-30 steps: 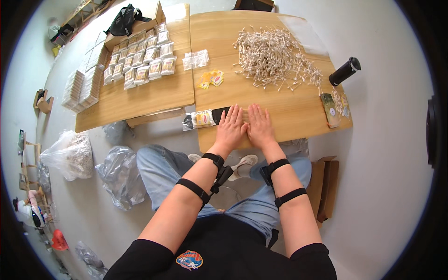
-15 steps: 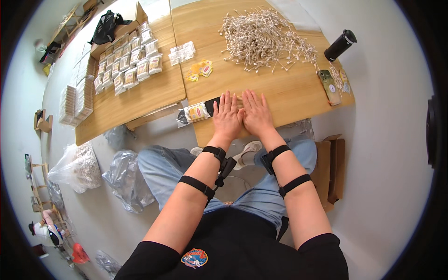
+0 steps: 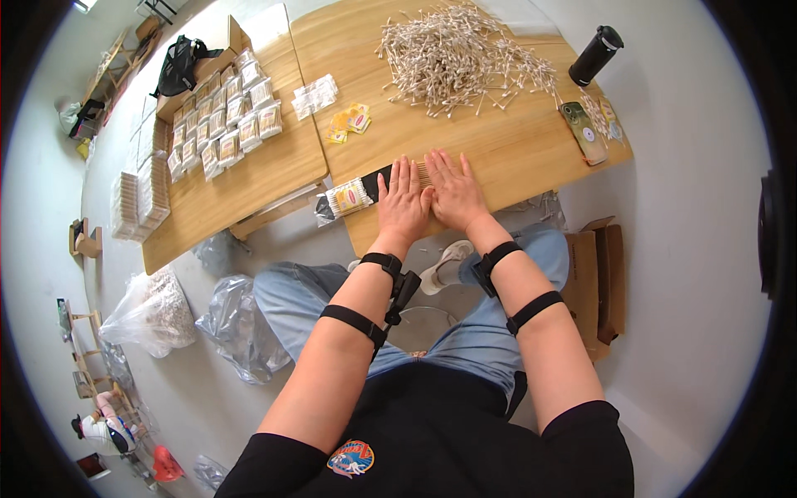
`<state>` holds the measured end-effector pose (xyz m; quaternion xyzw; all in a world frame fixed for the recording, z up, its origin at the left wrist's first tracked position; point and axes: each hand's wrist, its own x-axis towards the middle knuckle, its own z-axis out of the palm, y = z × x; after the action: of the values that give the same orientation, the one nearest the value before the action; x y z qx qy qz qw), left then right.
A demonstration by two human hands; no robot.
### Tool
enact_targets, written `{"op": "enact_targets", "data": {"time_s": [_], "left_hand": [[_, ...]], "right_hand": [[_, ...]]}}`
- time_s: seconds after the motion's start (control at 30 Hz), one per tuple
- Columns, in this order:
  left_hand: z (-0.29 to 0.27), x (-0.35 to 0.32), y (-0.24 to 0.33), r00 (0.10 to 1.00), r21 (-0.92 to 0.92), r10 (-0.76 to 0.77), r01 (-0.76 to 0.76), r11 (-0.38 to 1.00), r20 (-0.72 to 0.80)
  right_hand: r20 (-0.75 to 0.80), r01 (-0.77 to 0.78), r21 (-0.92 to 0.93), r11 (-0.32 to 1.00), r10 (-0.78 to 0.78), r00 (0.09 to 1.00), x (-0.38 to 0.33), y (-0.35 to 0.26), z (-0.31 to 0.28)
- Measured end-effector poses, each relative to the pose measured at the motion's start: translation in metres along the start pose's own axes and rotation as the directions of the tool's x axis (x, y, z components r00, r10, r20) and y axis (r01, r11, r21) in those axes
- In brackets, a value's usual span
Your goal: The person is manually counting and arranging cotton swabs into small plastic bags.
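Note:
My left hand (image 3: 403,203) and my right hand (image 3: 455,192) lie flat side by side near the table's front edge, fingers stretched out and pointing away from me. Thin wooden sticks, apparently of cotton swabs, show between and beside the fingers; the palms hide the rest. Left of my left hand is a black strip (image 3: 375,183). Beyond it, a clear bag of cotton swabs (image 3: 347,197) with a yellow and white label lies at the table's edge, its loose end sticking out past it. Yellow label cards (image 3: 350,121) lie a little farther back.
A large heap of loose cotton swabs (image 3: 452,58) covers the back of the table. To the right stand a black bottle (image 3: 596,56) and a phone (image 3: 583,133). At left are rows of filled packs (image 3: 217,120). Clear plastic bags (image 3: 241,328) and a cardboard box (image 3: 599,286) are on the floor.
The view has tilted slightly, so the table and floor things shift in the picture. Both hands stay flat in the same spot by the bag.

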<state>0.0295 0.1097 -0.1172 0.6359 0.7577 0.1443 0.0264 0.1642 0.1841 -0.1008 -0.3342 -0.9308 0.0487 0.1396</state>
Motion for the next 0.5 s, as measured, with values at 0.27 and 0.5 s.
{"op": "enact_targets", "data": {"time_s": [0.27,0.5], "left_hand": [[0.003,-0.003,-0.001,1.0,-0.024,-0.024,0.024,0.999,-0.015],[0.004,-0.001,0.0,0.999,-0.013,-0.033,0.033,0.999,-0.023]], "right_hand": [[-0.431,-0.054,0.443,0.895,0.266,0.862,-0.004,0.011,-0.001],[-0.41,-0.049,0.438,0.898,0.248,0.878,-0.003,0.008,-0.003]]}}
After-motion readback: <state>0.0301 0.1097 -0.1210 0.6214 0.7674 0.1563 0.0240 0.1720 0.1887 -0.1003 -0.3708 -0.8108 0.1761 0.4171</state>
